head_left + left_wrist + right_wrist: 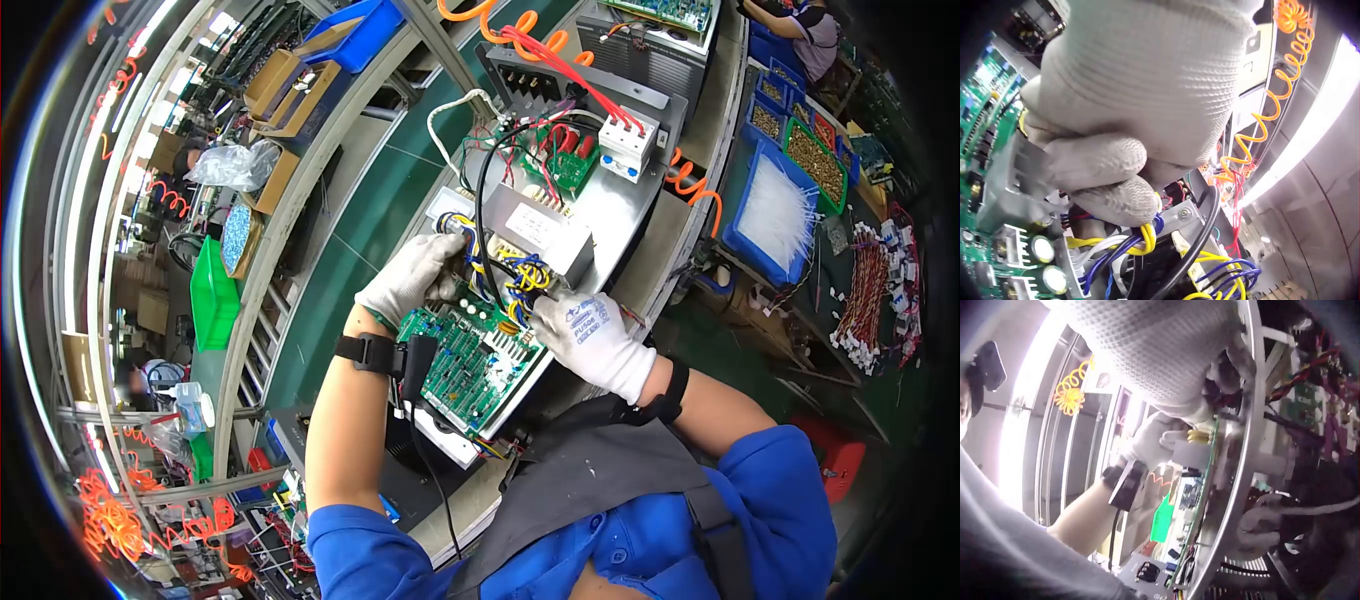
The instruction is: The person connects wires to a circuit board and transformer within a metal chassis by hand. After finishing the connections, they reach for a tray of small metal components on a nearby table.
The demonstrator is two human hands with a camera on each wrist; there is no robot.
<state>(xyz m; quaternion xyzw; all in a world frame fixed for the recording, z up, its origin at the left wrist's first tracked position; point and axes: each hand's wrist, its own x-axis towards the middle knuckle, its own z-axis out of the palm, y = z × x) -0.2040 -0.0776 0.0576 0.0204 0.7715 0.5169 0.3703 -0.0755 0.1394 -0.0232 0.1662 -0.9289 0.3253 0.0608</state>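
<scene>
Open metal chassis (618,215) on the bench line, slanting away from the worker. Green circuit board (465,372) at its near end; silver box (568,243) farther in. Gloved right hand (592,335), fingertips at the wiring; grip hidden, can't tell. Gloved left hand (408,275), fingers curled; can't tell whether they pinch anything. Blue-and-yellow wires (527,278) bunched between both hands, beside the box.

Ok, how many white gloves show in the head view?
2: one on the left hand, one on the right hand, both by the yellow and blue wires. No third shows.
</scene>
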